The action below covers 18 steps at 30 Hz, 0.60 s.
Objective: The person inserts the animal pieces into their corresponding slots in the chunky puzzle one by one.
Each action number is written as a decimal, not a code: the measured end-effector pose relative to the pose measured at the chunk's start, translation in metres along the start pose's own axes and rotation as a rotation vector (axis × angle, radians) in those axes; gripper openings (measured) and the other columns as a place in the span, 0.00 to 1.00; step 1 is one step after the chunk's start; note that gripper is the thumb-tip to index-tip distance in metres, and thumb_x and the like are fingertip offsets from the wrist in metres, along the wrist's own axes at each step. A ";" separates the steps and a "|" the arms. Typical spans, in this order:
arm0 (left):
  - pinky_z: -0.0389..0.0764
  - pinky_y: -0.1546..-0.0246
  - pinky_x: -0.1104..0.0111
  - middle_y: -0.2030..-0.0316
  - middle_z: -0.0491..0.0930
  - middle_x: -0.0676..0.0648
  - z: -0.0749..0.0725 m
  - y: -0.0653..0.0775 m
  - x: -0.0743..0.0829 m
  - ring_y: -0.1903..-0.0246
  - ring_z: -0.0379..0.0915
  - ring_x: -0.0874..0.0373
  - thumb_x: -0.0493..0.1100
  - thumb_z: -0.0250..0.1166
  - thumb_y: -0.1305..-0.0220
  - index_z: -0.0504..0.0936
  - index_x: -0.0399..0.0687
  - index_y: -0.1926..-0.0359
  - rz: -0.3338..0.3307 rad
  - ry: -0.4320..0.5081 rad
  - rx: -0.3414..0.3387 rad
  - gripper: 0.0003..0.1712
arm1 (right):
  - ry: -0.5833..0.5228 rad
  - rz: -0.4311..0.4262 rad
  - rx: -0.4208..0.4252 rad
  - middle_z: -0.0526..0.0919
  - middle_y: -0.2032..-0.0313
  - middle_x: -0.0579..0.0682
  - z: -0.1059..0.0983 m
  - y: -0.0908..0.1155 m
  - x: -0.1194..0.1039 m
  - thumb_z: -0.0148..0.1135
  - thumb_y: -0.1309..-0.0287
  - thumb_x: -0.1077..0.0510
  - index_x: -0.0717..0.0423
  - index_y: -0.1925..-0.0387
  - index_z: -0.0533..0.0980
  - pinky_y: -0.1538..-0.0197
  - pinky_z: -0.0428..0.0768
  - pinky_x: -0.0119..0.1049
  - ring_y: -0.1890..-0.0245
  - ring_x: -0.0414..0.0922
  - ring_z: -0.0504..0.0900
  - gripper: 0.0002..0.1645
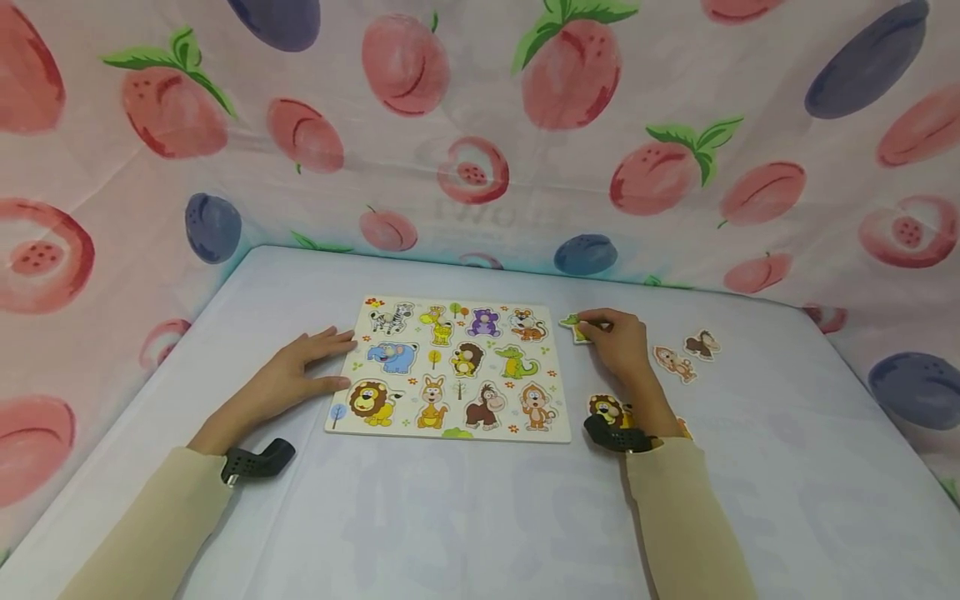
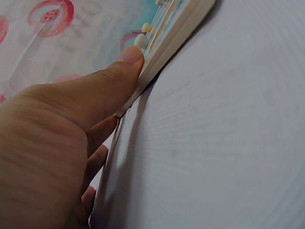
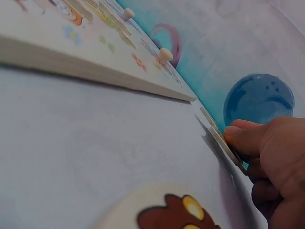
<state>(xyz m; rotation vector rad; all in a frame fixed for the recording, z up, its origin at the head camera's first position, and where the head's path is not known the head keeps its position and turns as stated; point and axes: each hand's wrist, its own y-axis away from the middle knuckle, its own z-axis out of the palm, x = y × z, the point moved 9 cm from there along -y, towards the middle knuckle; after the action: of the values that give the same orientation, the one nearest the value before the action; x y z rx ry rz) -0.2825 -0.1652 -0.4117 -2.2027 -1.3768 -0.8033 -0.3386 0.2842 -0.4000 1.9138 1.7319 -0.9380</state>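
Observation:
A wooden animal puzzle board [image 1: 405,371] lies flat on the table. My left hand [image 1: 303,368] rests at its left edge, fingers extended; in the left wrist view the thumb [image 2: 112,76] touches the board's rim. Right of the board, my right hand [image 1: 621,340] pinches a green crocodile puzzle piece [image 1: 572,326] between thumb and fingers. In the right wrist view the piece [image 3: 224,144] is seen edge-on, tilted close to the tabletop. The board's surface carries a crocodile picture [image 1: 517,364] among several other animals.
A lion piece [image 1: 602,408] lies by the right wrist, partly covered by the wrist camera. Farther right are a monkey piece [image 1: 675,364] and a brown animal piece [image 1: 702,344]. Another orange piece [image 1: 684,428] is mostly hidden behind the right forearm. A fruit-print curtain [image 1: 480,108] stands behind.

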 end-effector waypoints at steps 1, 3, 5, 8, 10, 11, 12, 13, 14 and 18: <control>0.37 0.30 0.49 0.30 0.59 0.44 0.000 0.000 -0.001 0.28 0.42 0.45 0.56 0.67 0.42 0.69 0.43 0.34 -0.007 0.002 -0.001 0.40 | -0.003 0.004 0.000 0.83 0.56 0.53 0.000 0.000 -0.001 0.62 0.37 0.56 0.55 0.54 0.83 0.63 0.70 0.38 0.63 0.49 0.72 0.13; 0.37 0.30 0.48 0.30 0.58 0.44 0.000 0.000 -0.002 0.28 0.41 0.45 0.56 0.68 0.42 0.69 0.44 0.33 -0.016 0.008 -0.001 0.40 | -0.007 0.007 0.001 0.83 0.55 0.53 -0.002 0.001 -0.002 0.62 0.37 0.56 0.54 0.54 0.83 0.63 0.70 0.38 0.62 0.49 0.72 0.13; 0.37 0.30 0.47 0.29 0.58 0.45 0.001 0.000 -0.002 0.28 0.41 0.45 0.57 0.67 0.42 0.69 0.45 0.33 -0.025 0.009 -0.004 0.40 | -0.016 0.017 0.001 0.83 0.55 0.53 -0.003 0.001 -0.002 0.62 0.37 0.55 0.54 0.54 0.83 0.62 0.71 0.38 0.62 0.49 0.73 0.13; 0.38 0.30 0.46 0.29 0.57 0.45 0.001 -0.001 -0.002 0.28 0.40 0.45 0.57 0.67 0.42 0.69 0.45 0.33 -0.033 0.007 -0.005 0.40 | -0.024 0.020 -0.005 0.83 0.54 0.52 -0.005 0.002 -0.002 0.63 0.38 0.54 0.53 0.53 0.83 0.61 0.70 0.38 0.61 0.49 0.72 0.14; 0.38 0.31 0.46 0.29 0.57 0.45 0.001 0.000 -0.002 0.28 0.40 0.44 0.57 0.67 0.42 0.68 0.46 0.33 -0.036 0.007 -0.005 0.40 | -0.027 0.017 -0.009 0.82 0.55 0.51 -0.005 0.003 -0.003 0.63 0.38 0.53 0.52 0.53 0.83 0.62 0.70 0.37 0.62 0.48 0.72 0.14; 0.38 0.31 0.46 0.29 0.57 0.45 0.001 0.000 -0.002 0.28 0.40 0.44 0.57 0.67 0.42 0.68 0.46 0.33 -0.039 0.007 -0.005 0.40 | -0.027 0.011 -0.010 0.82 0.55 0.51 -0.006 0.003 -0.003 0.63 0.38 0.52 0.52 0.53 0.83 0.62 0.70 0.37 0.63 0.48 0.71 0.14; 0.38 0.31 0.45 0.29 0.57 0.45 0.001 0.000 -0.002 0.28 0.40 0.44 0.57 0.67 0.42 0.68 0.46 0.33 -0.042 0.008 -0.006 0.40 | -0.026 0.008 -0.012 0.82 0.56 0.51 -0.006 0.003 -0.004 0.62 0.37 0.51 0.52 0.53 0.83 0.63 0.69 0.38 0.64 0.48 0.71 0.15; 0.38 0.31 0.45 0.29 0.57 0.45 0.001 0.000 -0.002 0.28 0.39 0.44 0.57 0.67 0.42 0.69 0.46 0.33 -0.044 0.009 -0.006 0.40 | -0.026 0.007 -0.013 0.82 0.56 0.51 -0.006 0.003 -0.004 0.62 0.38 0.51 0.51 0.53 0.83 0.64 0.69 0.38 0.65 0.48 0.70 0.15; 0.37 0.31 0.45 0.29 0.57 0.45 0.000 0.001 -0.002 0.28 0.39 0.44 0.57 0.67 0.42 0.68 0.46 0.33 -0.044 0.009 -0.006 0.40 | -0.024 0.005 -0.014 0.82 0.57 0.51 -0.006 0.003 -0.004 0.62 0.38 0.51 0.51 0.53 0.83 0.65 0.69 0.38 0.65 0.48 0.70 0.15; 0.37 0.30 0.46 0.29 0.57 0.45 0.000 0.001 -0.001 0.28 0.40 0.44 0.56 0.68 0.42 0.69 0.46 0.33 -0.038 0.008 -0.004 0.39 | -0.023 0.011 -0.030 0.81 0.57 0.50 -0.004 0.004 -0.004 0.63 0.38 0.50 0.50 0.53 0.83 0.65 0.68 0.38 0.65 0.48 0.69 0.15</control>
<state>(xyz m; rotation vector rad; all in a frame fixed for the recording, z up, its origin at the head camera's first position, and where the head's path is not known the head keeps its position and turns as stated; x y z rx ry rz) -0.2822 -0.1662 -0.4128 -2.1803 -1.4178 -0.8279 -0.3345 0.2835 -0.3954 1.8844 1.7114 -0.9217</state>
